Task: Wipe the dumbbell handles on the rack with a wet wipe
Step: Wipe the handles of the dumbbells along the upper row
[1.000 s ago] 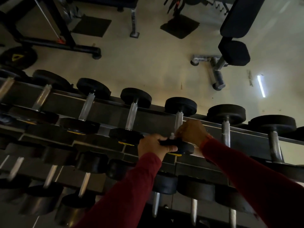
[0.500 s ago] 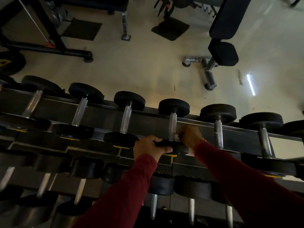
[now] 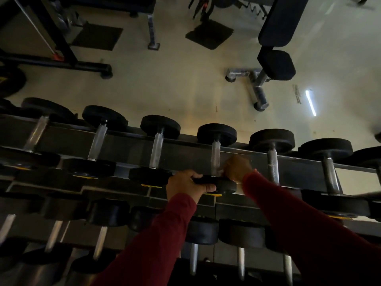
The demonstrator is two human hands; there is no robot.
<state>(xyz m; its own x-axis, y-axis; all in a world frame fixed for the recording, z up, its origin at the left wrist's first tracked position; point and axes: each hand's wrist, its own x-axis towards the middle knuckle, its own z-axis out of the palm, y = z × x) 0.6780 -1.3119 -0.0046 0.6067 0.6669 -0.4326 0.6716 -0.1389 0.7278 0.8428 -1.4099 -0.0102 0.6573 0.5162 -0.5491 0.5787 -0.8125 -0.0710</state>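
Since the earlier frames the right hand (image 3: 237,168) has slid down the chrome handle (image 3: 215,157) of the dumbbell at the frame's centre, from around its middle to its near end, just above the near weight head (image 3: 221,185); the left hand (image 3: 186,185) has kept its hold on that head.

The left hand grips the near black head from its left side, fingers curled over the top edge and thumb pressed along the front face. Its wrist is straight, and the dark red sleeve (image 3: 160,240) runs down toward the bottom centre of the frame.

The right hand is closed into a fist beside the lower right of the handle. A small pale patch shows between hand and chrome, probably the wet wipe (image 3: 221,172), though it is too blurred to be sure. The knuckles face the camera, and the forearm slants off to the lower right.

The dumbbell lies on the top tier of the rack (image 3: 185,153), which crosses the middle of the frame, with its far head (image 3: 216,134) at the rack's back rail. Other dumbbells lie on either side and on the lower tiers. A bench (image 3: 276,58) stands on the floor at upper right.
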